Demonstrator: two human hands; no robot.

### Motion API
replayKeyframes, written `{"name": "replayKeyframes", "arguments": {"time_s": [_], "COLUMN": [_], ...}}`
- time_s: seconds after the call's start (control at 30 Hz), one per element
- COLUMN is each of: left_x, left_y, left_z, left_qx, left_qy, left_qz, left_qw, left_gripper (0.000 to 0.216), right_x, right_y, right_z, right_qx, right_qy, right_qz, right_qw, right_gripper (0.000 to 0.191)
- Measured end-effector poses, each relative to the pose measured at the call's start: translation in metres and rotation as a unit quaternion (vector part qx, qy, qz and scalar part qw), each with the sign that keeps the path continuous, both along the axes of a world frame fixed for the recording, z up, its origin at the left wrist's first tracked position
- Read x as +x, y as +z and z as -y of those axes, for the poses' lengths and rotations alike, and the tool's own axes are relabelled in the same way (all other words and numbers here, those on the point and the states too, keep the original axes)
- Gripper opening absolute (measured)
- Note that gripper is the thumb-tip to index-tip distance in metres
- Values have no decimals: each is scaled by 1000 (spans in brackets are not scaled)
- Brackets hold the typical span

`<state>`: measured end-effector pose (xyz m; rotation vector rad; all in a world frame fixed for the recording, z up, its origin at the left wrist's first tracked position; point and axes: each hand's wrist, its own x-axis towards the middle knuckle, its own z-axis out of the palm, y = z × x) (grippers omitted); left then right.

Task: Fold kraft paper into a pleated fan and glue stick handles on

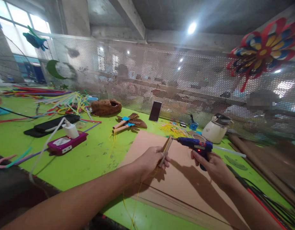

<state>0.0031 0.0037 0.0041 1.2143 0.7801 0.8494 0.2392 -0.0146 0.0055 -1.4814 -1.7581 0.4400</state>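
My left hand (152, 161) is closed around a thin, flat tan strip (166, 150), held tilted above the table. Yellow string (131, 210) trails below that hand. In my right hand (213, 164) is a blue hot glue gun (194, 144) with a small red light lit and a clear glue stick (230, 151) poking out of its back. The gun's nozzle is at the upper end of the strip; whether it touches, I cannot tell. Under both hands lies a large sheet of tan paper (183, 188).
On the green table (97, 159) sit a purple power strip (67, 143), a black case (53, 123), brown winged pieces with yellow strings (129, 123), a brown pouch (106, 107), a phone (155, 111) and a white kettle (215, 128). A perforated metal screen (142, 70) stands behind.
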Motion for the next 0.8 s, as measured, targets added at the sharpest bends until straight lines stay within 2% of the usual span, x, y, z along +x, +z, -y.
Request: {"name": "replayKeyframes", "arguments": {"time_s": [0.57,0.8], "left_x": [-2,-3], "left_y": [2,4], "left_z": [1,0], "left_qx": [-4,6], "left_qy": [3,2], "left_qz": [-20,-19], "left_qw": [1000,1000], "left_gripper": [14,14], "right_x": [0,-4], "right_y": [0,3], "right_z": [0,4], "right_qx": [23,-22], "right_qy": [5,34], "right_qz": [45,1], "right_qw": [999,999], "right_gripper": [45,41]}}
